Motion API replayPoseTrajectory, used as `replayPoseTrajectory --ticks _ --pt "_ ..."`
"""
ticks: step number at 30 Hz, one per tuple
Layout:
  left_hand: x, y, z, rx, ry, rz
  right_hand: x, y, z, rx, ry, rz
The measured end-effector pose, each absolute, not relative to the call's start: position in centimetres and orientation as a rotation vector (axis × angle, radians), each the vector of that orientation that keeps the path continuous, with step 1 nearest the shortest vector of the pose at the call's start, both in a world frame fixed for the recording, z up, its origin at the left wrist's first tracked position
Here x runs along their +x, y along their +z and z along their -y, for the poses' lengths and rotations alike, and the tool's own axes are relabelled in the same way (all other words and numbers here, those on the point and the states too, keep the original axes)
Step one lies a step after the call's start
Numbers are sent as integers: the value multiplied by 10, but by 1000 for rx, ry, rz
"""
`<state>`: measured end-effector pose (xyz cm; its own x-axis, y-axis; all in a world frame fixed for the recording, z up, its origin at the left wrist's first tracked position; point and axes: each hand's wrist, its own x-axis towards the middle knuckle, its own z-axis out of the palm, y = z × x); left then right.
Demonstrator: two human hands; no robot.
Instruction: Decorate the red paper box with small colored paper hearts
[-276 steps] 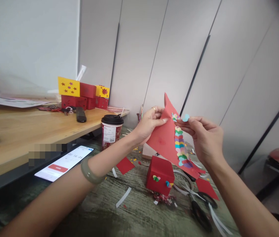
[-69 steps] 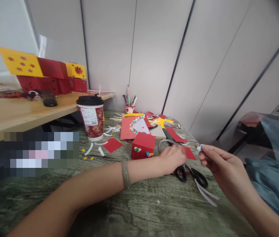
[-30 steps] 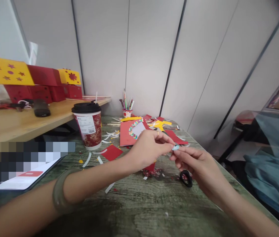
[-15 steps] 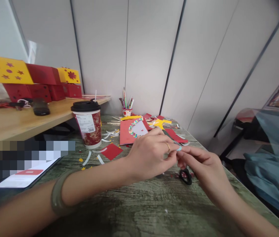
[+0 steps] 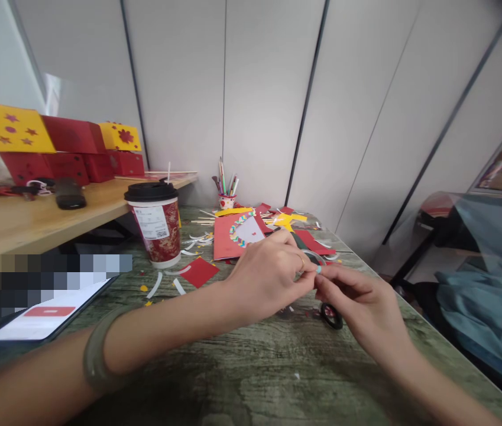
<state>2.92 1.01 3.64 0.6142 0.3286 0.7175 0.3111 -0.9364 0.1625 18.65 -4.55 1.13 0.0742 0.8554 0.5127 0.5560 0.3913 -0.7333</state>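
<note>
My left hand (image 5: 271,278) and my right hand (image 5: 357,302) meet above the green table (image 5: 251,378), fingertips pinched together on a tiny light blue paper piece (image 5: 318,270). A ring shows on my left hand and a green bangle (image 5: 95,355) sits on that forearm. Behind my hands lies a red card (image 5: 233,234) edged with coloured paper hearts. Black scissors (image 5: 331,315) lie on the table under my right hand, mostly hidden.
A red paper cup with a black lid (image 5: 155,222) stands left of centre. A phone (image 5: 47,310) lies at the left. Red and yellow paper boxes (image 5: 68,148) sit on the wooden shelf (image 5: 20,222). A pencil cup (image 5: 226,198), paper scraps and white strips litter the table.
My hands, apart 2.3 s ago, have come together on the blue piece and sunk slightly toward the table. The red box is now hidden behind my left hand.
</note>
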Motion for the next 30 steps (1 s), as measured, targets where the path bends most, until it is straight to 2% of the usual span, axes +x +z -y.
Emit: replayPoseTrajectory --ticks 22,30 --pt "27 48 -22 2176 962 -701 182 12 44 -1258 533 1488" --pt "6 63 -50 2504 1109 -1054 181 14 48 -1263 472 1468"
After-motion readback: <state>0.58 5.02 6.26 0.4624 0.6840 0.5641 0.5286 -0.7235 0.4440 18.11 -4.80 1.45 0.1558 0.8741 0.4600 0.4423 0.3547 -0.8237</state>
